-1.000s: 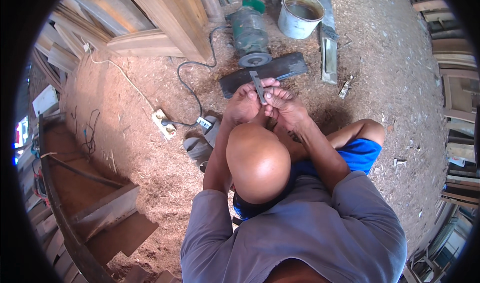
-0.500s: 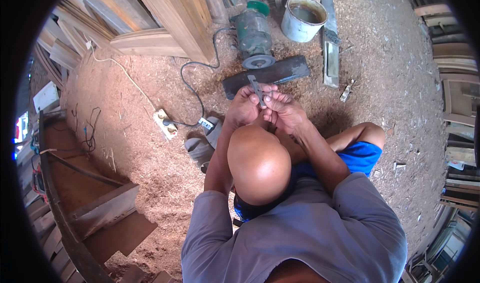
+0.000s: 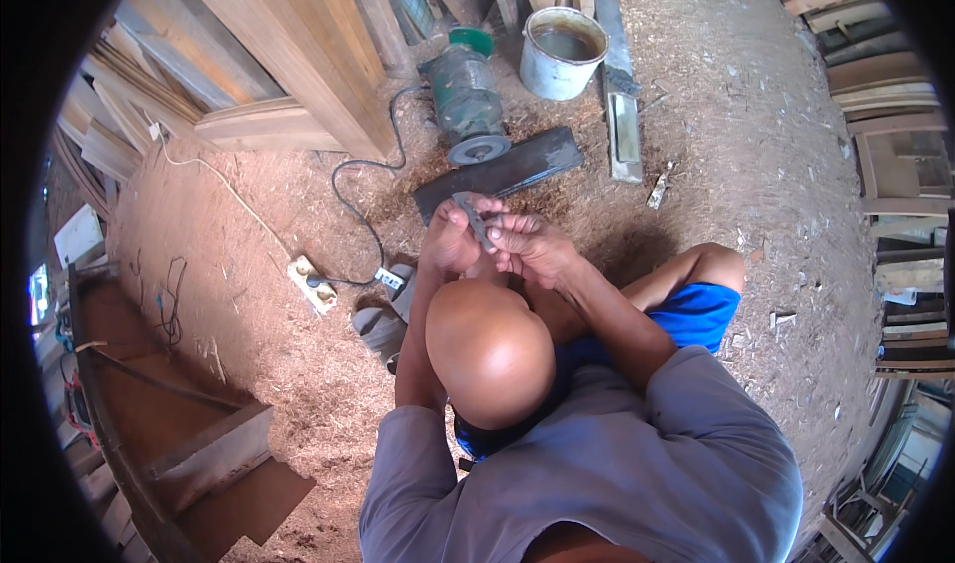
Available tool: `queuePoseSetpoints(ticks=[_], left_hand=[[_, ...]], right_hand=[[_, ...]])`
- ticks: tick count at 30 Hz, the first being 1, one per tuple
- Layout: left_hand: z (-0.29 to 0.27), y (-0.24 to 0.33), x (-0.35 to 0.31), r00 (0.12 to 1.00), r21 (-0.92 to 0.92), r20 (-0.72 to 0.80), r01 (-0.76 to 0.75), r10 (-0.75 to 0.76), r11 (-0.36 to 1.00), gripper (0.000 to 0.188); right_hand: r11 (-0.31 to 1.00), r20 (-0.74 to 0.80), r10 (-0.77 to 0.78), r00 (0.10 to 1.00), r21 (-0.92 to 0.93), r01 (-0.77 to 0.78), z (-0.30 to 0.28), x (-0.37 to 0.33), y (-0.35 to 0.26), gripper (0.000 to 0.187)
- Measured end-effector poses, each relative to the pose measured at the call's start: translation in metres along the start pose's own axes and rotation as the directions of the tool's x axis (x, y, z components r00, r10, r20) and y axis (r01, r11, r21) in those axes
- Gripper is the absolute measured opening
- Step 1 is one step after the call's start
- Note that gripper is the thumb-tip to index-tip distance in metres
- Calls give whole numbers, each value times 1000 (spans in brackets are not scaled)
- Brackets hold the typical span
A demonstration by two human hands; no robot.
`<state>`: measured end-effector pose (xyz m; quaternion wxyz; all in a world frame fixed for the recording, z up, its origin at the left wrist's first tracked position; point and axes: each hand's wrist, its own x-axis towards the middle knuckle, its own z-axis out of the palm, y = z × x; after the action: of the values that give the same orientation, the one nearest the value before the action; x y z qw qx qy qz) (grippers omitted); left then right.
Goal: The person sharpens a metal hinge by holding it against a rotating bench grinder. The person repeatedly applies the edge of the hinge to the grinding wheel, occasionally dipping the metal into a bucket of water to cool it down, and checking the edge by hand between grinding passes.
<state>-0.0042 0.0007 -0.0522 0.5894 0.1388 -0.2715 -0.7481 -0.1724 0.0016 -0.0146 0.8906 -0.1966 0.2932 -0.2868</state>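
A small flat grey metal blade (image 3: 472, 218) with a notched edge is held between both my hands, tilted with its upper end to the left. My left hand (image 3: 452, 245) is closed around its left side, fingers behind it. With thumb and fingers my right hand (image 3: 535, 249) pinches its lower right end. Both hands are above my raised bare knee (image 3: 490, 352). Just beyond them lies a dark board (image 3: 507, 172) on the ground, and behind that a green electric grinder (image 3: 468, 100) with a round grey wheel (image 3: 479, 149).
A white bucket of murky liquid (image 3: 563, 54) stands right of the grinder, beside a narrow plank bearing a pale block (image 3: 625, 130). A black cord runs to a power strip (image 3: 311, 282). Slippers (image 3: 382, 332) lie left of my knee. Timber (image 3: 288, 66) leans at upper left.
The whole view has shifted, so the surroundings sit further left and lower. The blade is tilted more to the left and slightly nearer to me. Both hands keep their hold.
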Motion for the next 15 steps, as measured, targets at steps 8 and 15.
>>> queuePoseSetpoints(ticks=[8, 15], left_hand=[[-19, -3, 0, 998, 25, 61, 13, -14, 1000, 34], [-19, -4, 2, 998, 49, 59, 18, -20, 999, 36]], right_hand=[[999, 37, 16, 999, 49, -18, -4, 1, 2, 17], [996, 112, 21, 993, 83, -31, -14, 6, 4, 19]])
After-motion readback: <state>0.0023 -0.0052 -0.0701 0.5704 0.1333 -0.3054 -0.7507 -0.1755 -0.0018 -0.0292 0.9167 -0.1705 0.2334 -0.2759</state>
